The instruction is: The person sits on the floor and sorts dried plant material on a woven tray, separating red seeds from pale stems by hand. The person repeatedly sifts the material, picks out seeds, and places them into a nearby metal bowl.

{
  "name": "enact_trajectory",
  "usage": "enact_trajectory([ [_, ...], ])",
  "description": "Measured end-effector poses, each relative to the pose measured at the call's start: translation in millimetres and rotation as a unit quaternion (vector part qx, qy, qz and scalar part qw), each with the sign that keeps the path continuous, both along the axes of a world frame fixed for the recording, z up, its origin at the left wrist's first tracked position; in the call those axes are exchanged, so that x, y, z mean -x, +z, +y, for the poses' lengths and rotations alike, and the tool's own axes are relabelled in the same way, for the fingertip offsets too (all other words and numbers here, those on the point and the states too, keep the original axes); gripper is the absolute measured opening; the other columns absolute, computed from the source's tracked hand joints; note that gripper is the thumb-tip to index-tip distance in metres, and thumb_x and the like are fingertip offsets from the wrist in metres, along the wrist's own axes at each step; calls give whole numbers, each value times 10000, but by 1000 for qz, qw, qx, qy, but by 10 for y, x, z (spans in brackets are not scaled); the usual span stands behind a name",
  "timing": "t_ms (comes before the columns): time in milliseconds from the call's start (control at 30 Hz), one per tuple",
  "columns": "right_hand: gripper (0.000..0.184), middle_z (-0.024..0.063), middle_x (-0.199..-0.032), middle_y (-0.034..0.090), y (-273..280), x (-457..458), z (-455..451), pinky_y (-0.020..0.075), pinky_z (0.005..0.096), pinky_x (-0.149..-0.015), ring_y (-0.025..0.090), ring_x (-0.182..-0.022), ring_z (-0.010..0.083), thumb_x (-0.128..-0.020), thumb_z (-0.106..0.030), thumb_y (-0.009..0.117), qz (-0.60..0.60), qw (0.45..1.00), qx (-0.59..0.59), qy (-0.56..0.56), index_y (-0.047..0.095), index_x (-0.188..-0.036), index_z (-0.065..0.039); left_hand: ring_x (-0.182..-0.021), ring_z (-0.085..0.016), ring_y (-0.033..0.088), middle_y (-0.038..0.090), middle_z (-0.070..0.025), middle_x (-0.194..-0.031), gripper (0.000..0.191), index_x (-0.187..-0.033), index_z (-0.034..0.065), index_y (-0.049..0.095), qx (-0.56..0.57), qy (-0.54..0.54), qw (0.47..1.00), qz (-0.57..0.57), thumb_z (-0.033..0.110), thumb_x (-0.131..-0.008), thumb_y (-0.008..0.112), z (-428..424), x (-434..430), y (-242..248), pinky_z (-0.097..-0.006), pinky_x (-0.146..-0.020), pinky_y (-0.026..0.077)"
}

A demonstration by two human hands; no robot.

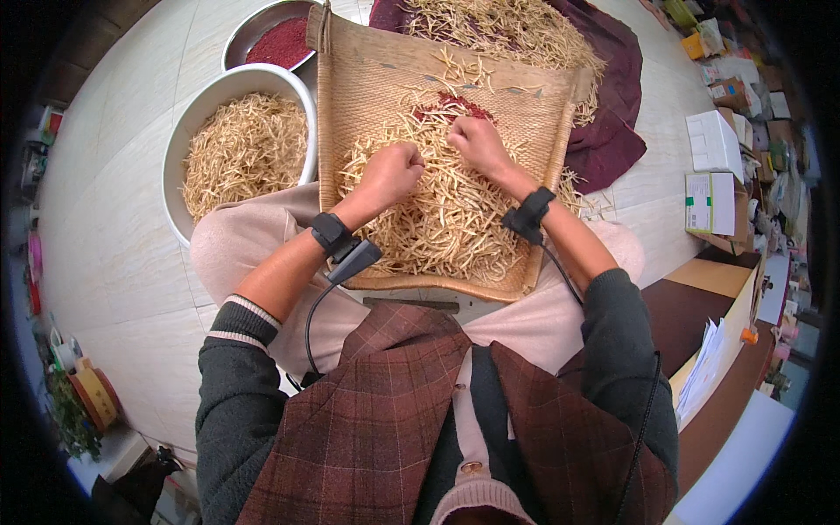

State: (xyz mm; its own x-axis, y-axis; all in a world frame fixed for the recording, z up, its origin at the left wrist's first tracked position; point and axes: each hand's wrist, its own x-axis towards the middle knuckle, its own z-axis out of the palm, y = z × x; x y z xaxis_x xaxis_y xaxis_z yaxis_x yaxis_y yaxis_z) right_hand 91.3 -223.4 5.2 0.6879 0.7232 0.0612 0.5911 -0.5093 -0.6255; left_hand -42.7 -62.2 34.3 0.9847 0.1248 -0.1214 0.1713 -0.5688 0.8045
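Observation:
A woven winnowing basket (367, 85) with a wooden front board lies across my lap, holding a heap of dry, pale bean pods (453, 223). Small dark red beans (466, 105) show at the heap's far side. Over the left part of the heap is my left hand (394, 172), its fingers curled in; whether a pod is between them cannot be told. My right hand (480, 146), also with curled fingers, is over the pods just short of the red beans, and what its fingertips hold is hidden. The two hands are apart.
A white basin (172, 164) full of pods stands left of the basket, with a metal bowl (239, 33) of red beans behind it. More pods lie on a dark red cloth (613, 141) beyond. Cardboard boxes (738, 210) line the right side.

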Motion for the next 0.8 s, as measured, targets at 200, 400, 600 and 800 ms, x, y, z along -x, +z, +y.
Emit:
enact_trajectory([
  [200, 112, 123, -803, 554, -326, -264, 224, 458, 402, -684, 571, -799, 303, -725, -154, 650, -144, 984, 84, 58, 651, -779, -56, -641, -357, 599, 609, -180, -663, 150, -799, 32, 615, -113, -15, 993, -25, 180, -776, 613, -34, 26, 116, -435, -595, 466],
  [400, 53, 151, -799, 573, -411, -315, 231, 459, 444, -661, 576, -792, 335, -713, -92, 592, -136, 984, 94, 61, 623, -694, -53, -637, -371, 593, 596, -197, -660, 148, -728, 9, 626, -185, -74, 979, -31, 152, -757, 606, -22, 34, 84, -457, -590, 466],
  [600, 57, 129, -737, 619, -413, -371, 55, 459, 449, -648, 596, -741, 328, -739, -109, 581, -24, 988, 125, 83, 592, -731, -54, -638, -350, 595, 585, -202, -678, 180, -684, -43, 608, -219, -110, 969, 2, 123, -752, 599, -54, 69, 15, -447, -610, 476],
  [800, 73, 87, -830, 596, -341, -355, -61, 469, 412, -661, 594, -791, 297, -741, -154, 620, -127, 960, 157, 192, 628, -774, -89, -672, -340, 591, 576, -194, -712, 196, -666, -52, 599, -230, -112, 966, -27, 123, -754, 603, -64, 64, 17, -440, -642, 481],
])
